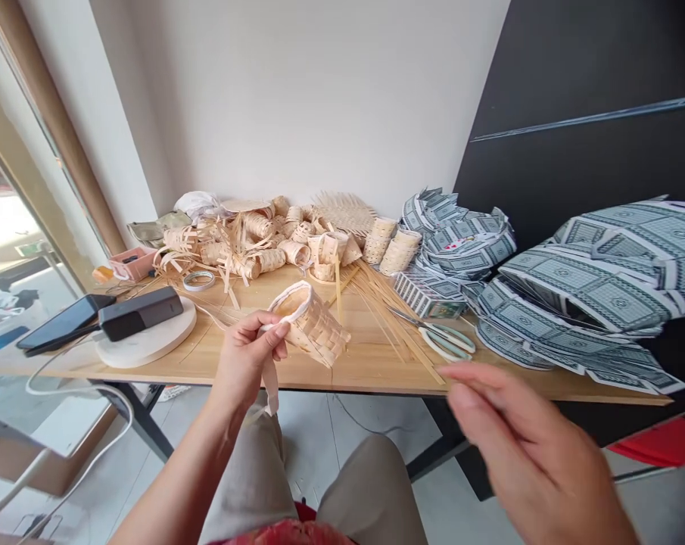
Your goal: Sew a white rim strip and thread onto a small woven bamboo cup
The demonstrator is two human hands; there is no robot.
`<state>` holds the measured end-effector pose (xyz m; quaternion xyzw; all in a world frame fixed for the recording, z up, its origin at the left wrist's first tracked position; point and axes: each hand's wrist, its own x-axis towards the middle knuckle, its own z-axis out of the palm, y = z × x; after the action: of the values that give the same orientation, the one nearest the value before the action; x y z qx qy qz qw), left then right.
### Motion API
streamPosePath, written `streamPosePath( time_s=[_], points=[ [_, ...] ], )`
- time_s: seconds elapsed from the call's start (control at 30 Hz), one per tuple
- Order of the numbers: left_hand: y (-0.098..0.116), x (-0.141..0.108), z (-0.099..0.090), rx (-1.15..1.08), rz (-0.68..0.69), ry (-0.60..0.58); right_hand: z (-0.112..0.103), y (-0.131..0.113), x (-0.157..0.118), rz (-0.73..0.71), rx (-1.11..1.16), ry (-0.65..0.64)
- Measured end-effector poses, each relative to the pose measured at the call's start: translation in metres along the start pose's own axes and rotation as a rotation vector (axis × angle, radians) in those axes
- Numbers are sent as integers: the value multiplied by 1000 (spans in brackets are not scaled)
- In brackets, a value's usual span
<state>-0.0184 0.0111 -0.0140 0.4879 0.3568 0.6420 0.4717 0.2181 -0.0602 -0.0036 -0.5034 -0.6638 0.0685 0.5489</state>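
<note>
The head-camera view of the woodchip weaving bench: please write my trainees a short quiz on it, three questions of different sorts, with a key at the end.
1. Multiple choice. What is the left hand holding?
A) a cable
B) a small woven basket
C) a playing card

2. True or false. The small woven basket is gripped in both hands.

3. Ordering. Put these in order from left to right across the picture: scissors, phone, roll of tape.

Key: 1 B; 2 false; 3 phone, roll of tape, scissors.
</note>
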Motion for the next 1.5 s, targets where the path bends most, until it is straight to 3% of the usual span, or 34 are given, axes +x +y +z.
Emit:
streamPosePath(
  time_s=[0.1,0.27,0.63,1.17,1.33,1.5],
  points=[
    [1,-8,10,-67,-80,-32,28,-29,17,-217,-81,-126],
    [2,-14,18,-89,-114,-42,57,-46,29,-424,-192,-61],
    [-4,-15,18,40,-32,-60,60,-38,28,-476,-262,-30],
    [-7,-16,16,134,32,-90,63,-36,28,-429,-214,-47],
    [-6,-17,18,286,166,-83,64,-33,27,-401,-192,-56],
    [-2,-18,21,592,519,-47,68,-29,26,-377,-190,-37]
  ],
)
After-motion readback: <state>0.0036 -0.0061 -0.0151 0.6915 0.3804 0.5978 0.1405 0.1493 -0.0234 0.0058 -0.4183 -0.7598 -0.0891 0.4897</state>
